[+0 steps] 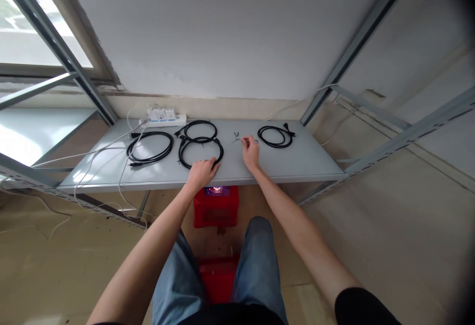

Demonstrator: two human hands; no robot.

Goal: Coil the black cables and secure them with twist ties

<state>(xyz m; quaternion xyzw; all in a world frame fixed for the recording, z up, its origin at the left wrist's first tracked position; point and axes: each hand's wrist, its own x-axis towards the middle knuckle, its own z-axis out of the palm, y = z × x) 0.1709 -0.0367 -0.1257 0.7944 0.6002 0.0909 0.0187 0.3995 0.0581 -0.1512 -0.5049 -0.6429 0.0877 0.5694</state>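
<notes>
My left hand (202, 170) rests on the near edge of a coiled black cable (201, 151) on the grey shelf (297, 162), fingers curled over the coil. My right hand (251, 151) reaches toward small thin wire ties (236, 138), its fingertips pinched at one of them. Another black coil (201, 129) lies just behind the first. A larger coil (150, 148) lies to the left. A fourth coil (276, 136) lies to the right of my right hand.
A white power strip (163, 116) with white leads sits at the back left of the shelf. Diagonal metal braces frame both shelf ends. A red crate (215, 206) stands on the floor under the shelf, between my knees.
</notes>
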